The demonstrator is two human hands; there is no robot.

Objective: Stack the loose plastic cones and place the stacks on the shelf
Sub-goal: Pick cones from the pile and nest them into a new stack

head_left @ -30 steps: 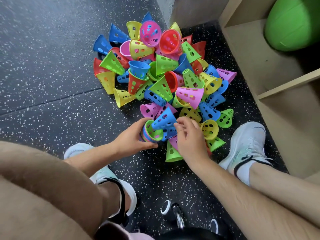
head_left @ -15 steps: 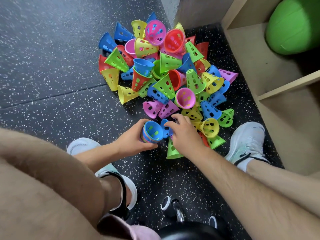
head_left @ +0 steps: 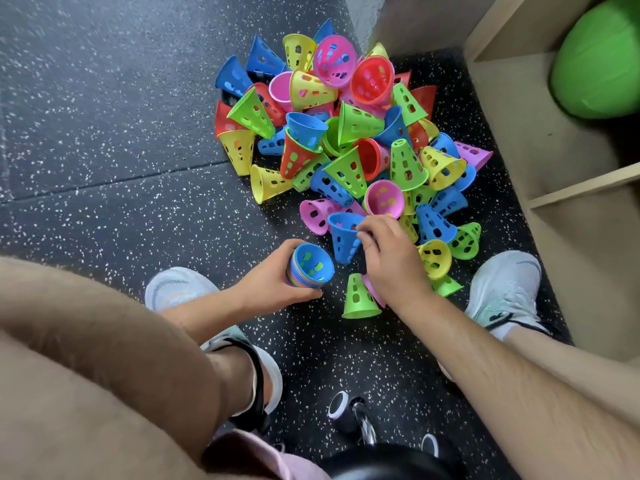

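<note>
Dark speckled rubber floor (head_left: 104, 133), one seam running across it, wall corner at the far end. Pile of loose plastic cones (head_left: 349, 133) heaped in that corner, many colours, all perforated, lying at every angle.

Left hand (head_left: 270, 289): fingers curled round a nested stack (head_left: 310, 270), blue cone on top, mouth turned up toward the camera, held low at the near edge of the pile. Right hand (head_left: 389, 261): fingertips pinching the rim of a loose blue cone (head_left: 341, 239), tip pointing down toward the stack, just beside it but apart.

Step in hand, by my reading: stacking, well short of done, as most cones are loose. Next move calls for lining the blue cone's tip up with the stack's open mouth and seating it straight; a skewed entry would likely jam on the rim.

Edges and room: wooden shelf (head_left: 571, 237) stands close on the right, its divider board jutting toward the pile, a green ball (head_left: 595, 64) in the upper bay. Right shoe (head_left: 502, 285) sits between pile and shelf, so that side is tight. A green cone (head_left: 358, 301) stands upright beside the right wrist, easy to knock over. Bare floor runs to the left of the pile.
</note>
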